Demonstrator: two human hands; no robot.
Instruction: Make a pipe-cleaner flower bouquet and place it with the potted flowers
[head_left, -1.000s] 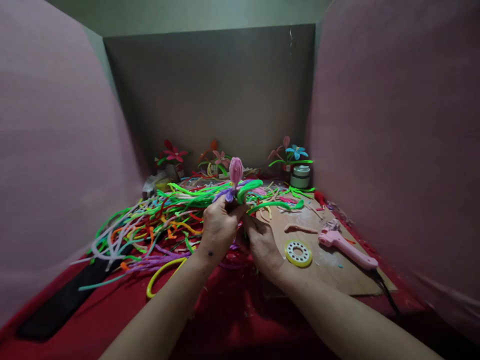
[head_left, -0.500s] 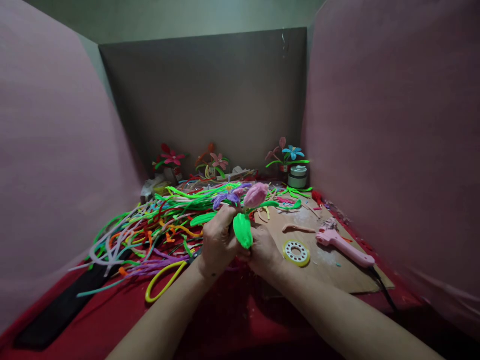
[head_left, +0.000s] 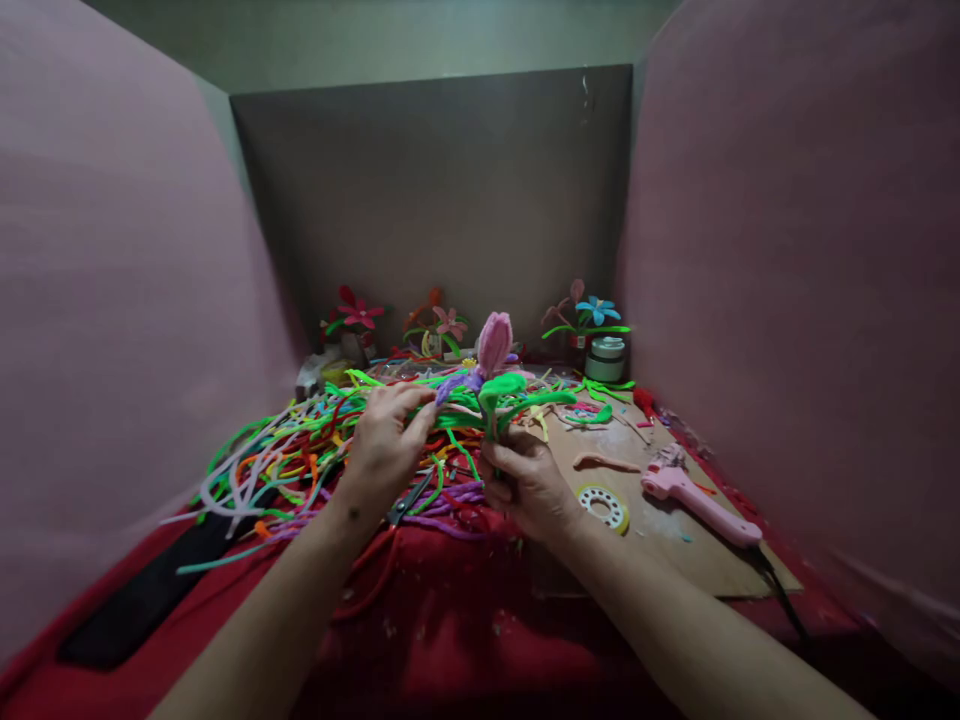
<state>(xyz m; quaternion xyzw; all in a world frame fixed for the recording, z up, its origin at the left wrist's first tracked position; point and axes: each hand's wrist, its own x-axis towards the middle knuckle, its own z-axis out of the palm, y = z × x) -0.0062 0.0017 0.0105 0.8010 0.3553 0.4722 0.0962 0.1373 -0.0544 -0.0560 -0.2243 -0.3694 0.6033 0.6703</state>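
My right hand [head_left: 531, 482] is closed around the stem of a pipe-cleaner flower bunch, held upright above the table. The bunch carries a pink tulip-like bud [head_left: 495, 343], a purple flower [head_left: 459, 385] with a yellow centre, and green leaves [head_left: 504, 386]. My left hand [head_left: 388, 445] pinches a purple petal at the left side between thumb and fingers. Below the hands lie scissors [head_left: 410, 498], partly hidden by my left forearm. Behind and left of the bunch spreads a heap of loose pipe cleaners [head_left: 300, 450] in many colours.
On the right, a cardboard sheet [head_left: 675, 570] bears a pink hot-glue gun [head_left: 701, 505] with a cord and a yellow tape roll [head_left: 602, 508]. Finished flowers [head_left: 598, 309] and a lidded jar [head_left: 604, 358] stand at the back. A black strip [head_left: 135, 600] lies left; pink side walls flank the red-covered table.
My left hand has moved from the stem, leftward, to a purple petal. The bunch has turned in my right hand, its pink bud now upright and higher. The view has shifted slightly.
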